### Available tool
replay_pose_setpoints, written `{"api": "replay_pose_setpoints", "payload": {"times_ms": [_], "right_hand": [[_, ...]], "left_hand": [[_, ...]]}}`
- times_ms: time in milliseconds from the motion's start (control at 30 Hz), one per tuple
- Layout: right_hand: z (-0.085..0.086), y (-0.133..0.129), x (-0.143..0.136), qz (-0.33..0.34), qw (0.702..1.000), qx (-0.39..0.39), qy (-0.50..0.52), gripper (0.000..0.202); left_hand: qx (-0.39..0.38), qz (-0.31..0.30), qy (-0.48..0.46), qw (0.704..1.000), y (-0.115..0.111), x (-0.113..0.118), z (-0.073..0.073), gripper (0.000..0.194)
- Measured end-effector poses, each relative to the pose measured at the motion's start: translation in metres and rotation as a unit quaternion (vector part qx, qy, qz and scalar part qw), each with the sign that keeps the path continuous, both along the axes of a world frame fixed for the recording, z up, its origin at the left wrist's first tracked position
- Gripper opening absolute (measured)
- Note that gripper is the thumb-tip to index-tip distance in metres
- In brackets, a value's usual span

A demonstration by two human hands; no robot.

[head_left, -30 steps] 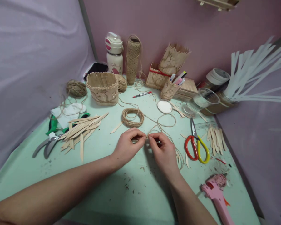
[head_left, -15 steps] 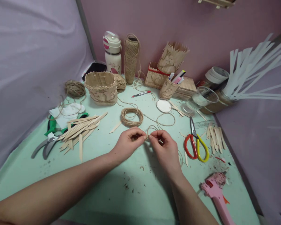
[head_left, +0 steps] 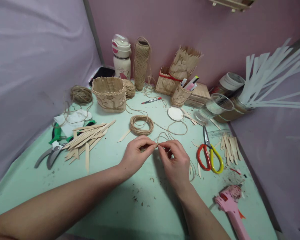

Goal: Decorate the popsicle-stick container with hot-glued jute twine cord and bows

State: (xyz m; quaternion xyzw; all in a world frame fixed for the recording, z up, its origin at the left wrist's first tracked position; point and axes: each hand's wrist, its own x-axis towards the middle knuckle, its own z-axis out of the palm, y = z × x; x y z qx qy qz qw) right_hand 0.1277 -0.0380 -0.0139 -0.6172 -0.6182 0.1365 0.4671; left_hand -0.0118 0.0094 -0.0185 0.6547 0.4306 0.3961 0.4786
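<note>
Thin brown twine (head_left: 162,134) runs to the fingertips of both hands, which meet near the middle of the table. My left hand (head_left: 140,153) pinches it between thumb and forefinger. Close against those fingertips, my right hand (head_left: 173,158) pinches the same twine, its other fingers curled in. The bit of twine between the fingers is mostly hidden. Just behind my left hand lies a round coil of twine (head_left: 141,125), and loose loops spread to its right.
Scissors (head_left: 208,150) and a pink glue gun (head_left: 230,203) lie at right, wooden strips (head_left: 87,138) and pruning shears (head_left: 50,155) at left. Behind stand a woven-edged basket (head_left: 109,95), a twine spool (head_left: 141,65), a bottle (head_left: 122,60) and a glass of water (head_left: 211,108).
The fingers of my right hand have shifted slightly around the twine, and both hands stay together. The whole view has moved a little.
</note>
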Motion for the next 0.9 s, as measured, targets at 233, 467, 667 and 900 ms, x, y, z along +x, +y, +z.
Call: {"api": "replay_pose_setpoints", "payload": {"times_ms": [233,467,667,900], "right_hand": [[-0.0028,0.0004,-0.0008,0.004,0.999,0.011,-0.03,0.006],[-0.0015,0.0011,0.0004,0.015,0.999,-0.031,0.018,0.009],[-0.0059,0.002,0.0,0.009,1.0,-0.002,-0.024,0.009],[-0.0098,0.0004,-0.0031,0.013,0.999,-0.028,-0.017,0.008]], "left_hand": [[-0.011,0.01,0.001,1.0,-0.0014,0.0008,-0.0022,0.009],[0.044,-0.01,0.022,0.999,-0.0008,-0.0012,-0.0056,0.01],[0.056,-0.017,0.03,0.998,-0.0016,0.0,-0.0042,0.011],[0.015,0.021,0.036,0.999,-0.0032,0.0017,-0.0007,0.008]]}}
